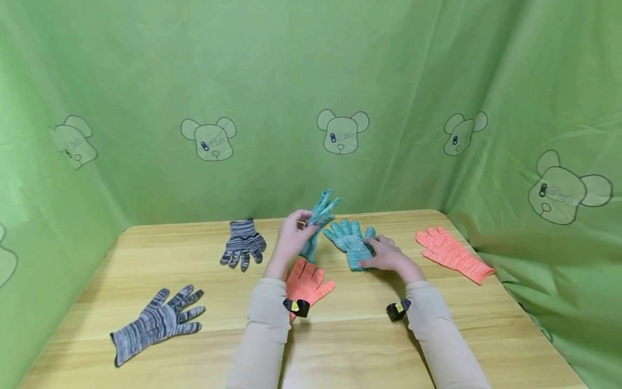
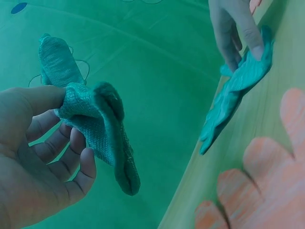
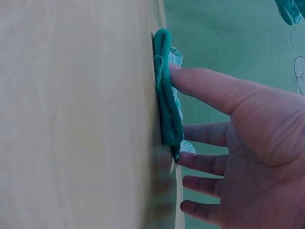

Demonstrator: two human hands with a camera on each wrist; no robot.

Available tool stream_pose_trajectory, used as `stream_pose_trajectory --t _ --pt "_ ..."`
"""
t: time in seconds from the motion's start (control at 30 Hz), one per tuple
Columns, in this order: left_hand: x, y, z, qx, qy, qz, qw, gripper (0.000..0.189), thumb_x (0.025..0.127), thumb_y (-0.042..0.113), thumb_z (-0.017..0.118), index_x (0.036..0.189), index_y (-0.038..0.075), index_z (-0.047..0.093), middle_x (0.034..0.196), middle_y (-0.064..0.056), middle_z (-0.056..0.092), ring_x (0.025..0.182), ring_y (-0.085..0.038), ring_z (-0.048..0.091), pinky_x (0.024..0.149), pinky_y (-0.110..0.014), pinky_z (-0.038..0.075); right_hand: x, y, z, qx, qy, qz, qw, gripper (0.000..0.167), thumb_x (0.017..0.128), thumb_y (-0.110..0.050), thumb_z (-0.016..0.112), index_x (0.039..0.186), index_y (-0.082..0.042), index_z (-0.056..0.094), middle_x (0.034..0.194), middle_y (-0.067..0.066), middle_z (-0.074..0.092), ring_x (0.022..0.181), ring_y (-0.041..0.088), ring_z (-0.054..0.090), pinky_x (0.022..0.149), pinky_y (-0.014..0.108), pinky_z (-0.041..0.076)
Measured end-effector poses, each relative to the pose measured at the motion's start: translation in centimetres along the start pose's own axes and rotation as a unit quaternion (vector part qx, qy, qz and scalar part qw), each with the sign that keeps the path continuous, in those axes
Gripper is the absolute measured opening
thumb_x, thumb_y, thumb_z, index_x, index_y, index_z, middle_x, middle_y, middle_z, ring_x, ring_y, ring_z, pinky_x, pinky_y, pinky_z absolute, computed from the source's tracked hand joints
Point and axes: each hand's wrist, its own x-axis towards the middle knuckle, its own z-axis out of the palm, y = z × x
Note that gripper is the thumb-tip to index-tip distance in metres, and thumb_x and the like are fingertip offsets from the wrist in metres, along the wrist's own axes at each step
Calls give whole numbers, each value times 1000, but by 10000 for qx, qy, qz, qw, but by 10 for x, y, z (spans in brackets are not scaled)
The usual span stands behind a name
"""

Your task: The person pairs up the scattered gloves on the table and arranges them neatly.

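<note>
My left hand point(image 1: 294, 233) holds a teal knit glove point(image 1: 323, 210) above the table, pinched between thumb and fingers. In the left wrist view, that glove's folded cuff point(image 2: 116, 138) hangs toward the camera. A second teal glove point(image 1: 353, 243) lies on the wood, its fingers pointing to the back. My right hand point(image 1: 389, 254) rests on it near the cuff. In the right wrist view, the thumb touches the cuff point(image 3: 167, 95) and the other fingers extend fairly straight along its side. Close to my left forearm lies a coral glove point(image 1: 307, 283), partly hidden by the wrist camera.
Another coral glove point(image 1: 454, 254) lies at the right side of the wooden table point(image 1: 359, 346). On the left are two grey-black striped gloves, one toward the back point(image 1: 243, 243) and one nearer point(image 1: 160, 322). Green cloth point(image 1: 272, 70) with printed bear heads surrounds the back and sides.
</note>
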Motion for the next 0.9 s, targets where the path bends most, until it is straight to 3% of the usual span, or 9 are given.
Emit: stream_pose_trajectory --t 0.9 --pt "-1 3 42 -538 409 -155 9976 30 87 13 72 114 4 67 101 -14 65 87 -18 58 74 -22 49 -2 3 -2 -10 131 -161 9998 84 83 -46 72 146 -2 39 150 33 29 137 54 24 107 72 28"
